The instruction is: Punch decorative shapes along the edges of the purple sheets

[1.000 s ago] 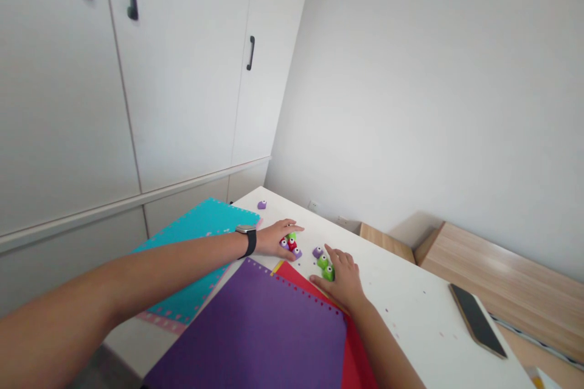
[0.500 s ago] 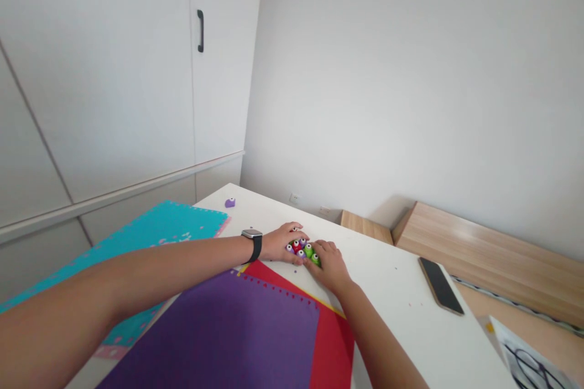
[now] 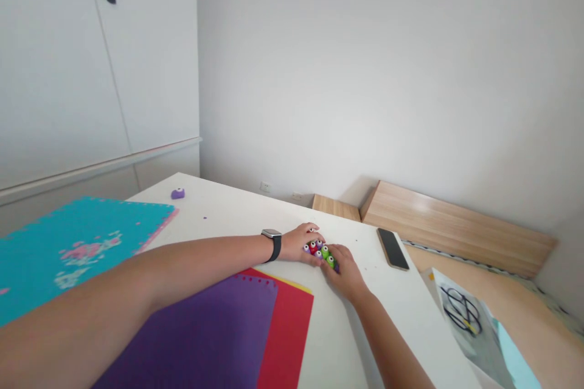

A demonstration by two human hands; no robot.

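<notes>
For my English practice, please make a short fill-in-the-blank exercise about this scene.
The left hand and the right hand touch the small toy pieces with eyes, which sit ____ them.
The red foam sheet lies ____ the purple foam sheet.
The phone lies on the white table to the ____ of the hands.

Missing words: between; under; right.

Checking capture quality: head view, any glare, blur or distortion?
Head view: soft, even light, no harsh glare; wide-angle stretch makes the left forearm loom; the teal foam mat smears slightly toward the frame edge; the small purple, red and green pieces stay readable but tiny.
</notes>
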